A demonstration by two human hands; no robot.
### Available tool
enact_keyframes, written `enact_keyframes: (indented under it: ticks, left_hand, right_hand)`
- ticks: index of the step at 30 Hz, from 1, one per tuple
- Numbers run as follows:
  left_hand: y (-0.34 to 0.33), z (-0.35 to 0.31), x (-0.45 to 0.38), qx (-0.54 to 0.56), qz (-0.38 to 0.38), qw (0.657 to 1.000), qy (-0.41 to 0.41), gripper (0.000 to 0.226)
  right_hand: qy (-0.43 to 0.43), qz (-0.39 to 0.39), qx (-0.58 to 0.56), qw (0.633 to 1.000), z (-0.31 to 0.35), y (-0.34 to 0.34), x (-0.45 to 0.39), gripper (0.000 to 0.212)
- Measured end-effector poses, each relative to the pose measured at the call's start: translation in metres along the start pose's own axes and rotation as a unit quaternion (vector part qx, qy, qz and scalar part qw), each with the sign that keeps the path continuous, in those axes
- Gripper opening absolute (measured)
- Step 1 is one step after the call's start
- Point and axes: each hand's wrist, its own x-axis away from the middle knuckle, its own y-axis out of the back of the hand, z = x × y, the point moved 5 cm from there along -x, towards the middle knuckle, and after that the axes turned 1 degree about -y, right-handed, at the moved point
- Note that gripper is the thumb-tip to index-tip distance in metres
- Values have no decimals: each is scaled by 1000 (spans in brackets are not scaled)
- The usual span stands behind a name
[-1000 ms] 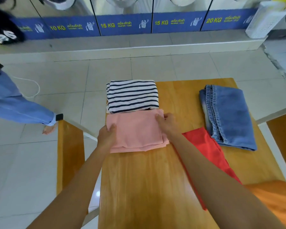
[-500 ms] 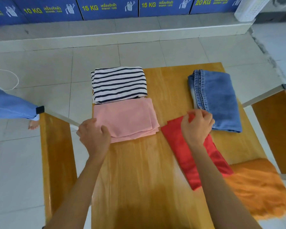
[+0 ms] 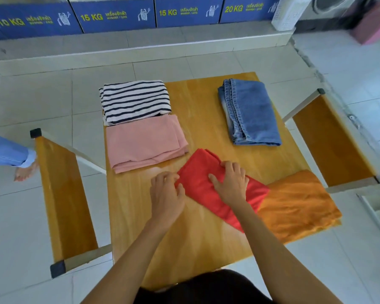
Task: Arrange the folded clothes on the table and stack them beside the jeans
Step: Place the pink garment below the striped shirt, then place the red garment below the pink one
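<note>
Folded blue jeans [image 3: 249, 111] lie at the far right of the wooden table [image 3: 198, 233]. A striped black-and-white garment [image 3: 135, 100] sits at the far left, with a folded pink garment [image 3: 144, 142] just in front of it. A folded red garment [image 3: 201, 182] lies in the middle, partly over an orange garment [image 3: 298, 202] at the right edge. My left hand [image 3: 166, 193] pinches the red garment's left edge. My right hand [image 3: 232, 183] presses flat on top of it, fingers spread.
Wooden benches flank the table at left [image 3: 64, 194] and right [image 3: 329, 141]. Blue washer panels [image 3: 119, 16] line the far wall. Another person's leg and bare foot [image 3: 20, 170] are on the floor at left. A white basket [image 3: 287, 12] stands at the back right.
Both hands left the pink garment. The right hand took the red garment near the jeans, then drew it toward the table's middle; the left hand joined at its left edge.
</note>
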Motion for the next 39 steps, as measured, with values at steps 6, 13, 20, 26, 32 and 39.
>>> enact_keyframes:
  ticks: [6,13,20,26,32,39]
  left_hand:
    - [-9,31,35,-36,87,984,149,70]
    - [2,91,82,15,131,960,247,74]
    - [17,73,112,113,2,967,227,46]
    - [47,95,97,133,-45,949,283,64]
    - [90,121,39,158,-76,943,282,67]
    - [77,141,0,101,-46,945,309,59]
  right_hand:
    - [142,94,-40,985,29,-26,75,51]
    - [14,-64,-113,991,-15,5,101,44]
    - [-165,125,-205,957,-31,-21,113,73]
    - [-91,172,-282,939,19,-30,83,51]
    - [-37,153,-319,935,81,-27,32,44]
    - [21,112,-222,968,96,-44,-7,39]
